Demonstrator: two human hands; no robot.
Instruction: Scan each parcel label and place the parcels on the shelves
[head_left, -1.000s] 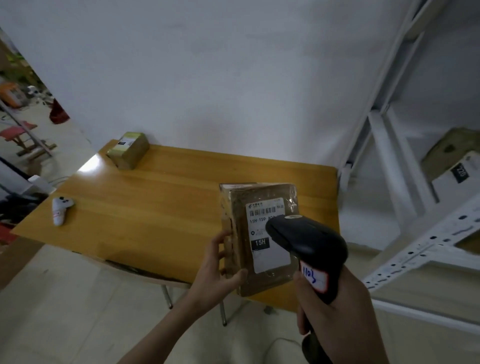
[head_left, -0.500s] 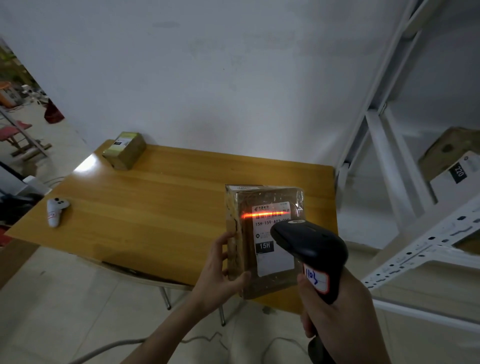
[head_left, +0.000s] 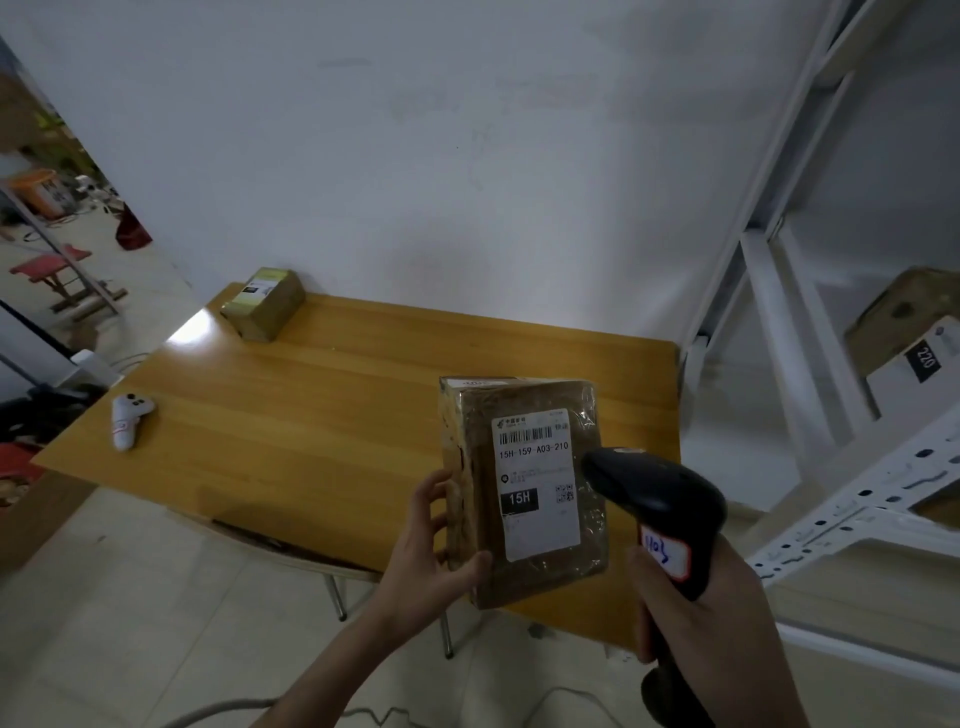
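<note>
A brown parcel (head_left: 524, 493) wrapped in clear tape faces me, its white label (head_left: 537, 480) reading 15H-159-A03-210. My left hand (head_left: 431, 545) grips its left edge and lower corner, holding it up over the wooden table (head_left: 311, 405). My right hand (head_left: 711, 618) grips the handle of a black barcode scanner (head_left: 654, 499), whose head points at the label from the right. A second small parcel (head_left: 262, 302) lies at the table's far left corner.
A white controller (head_left: 127, 420) lies near the table's left edge. White metal shelving (head_left: 857, 499) stands to the right, holding a box marked 220 (head_left: 914, 348). A cable runs across the tiled floor (head_left: 156, 623) below. A doorway opens at the left.
The red scan line that crossed the label half a second ago is gone. The scanner has drawn right, uncovering more of the label. The parcel stays in my left hand.
</note>
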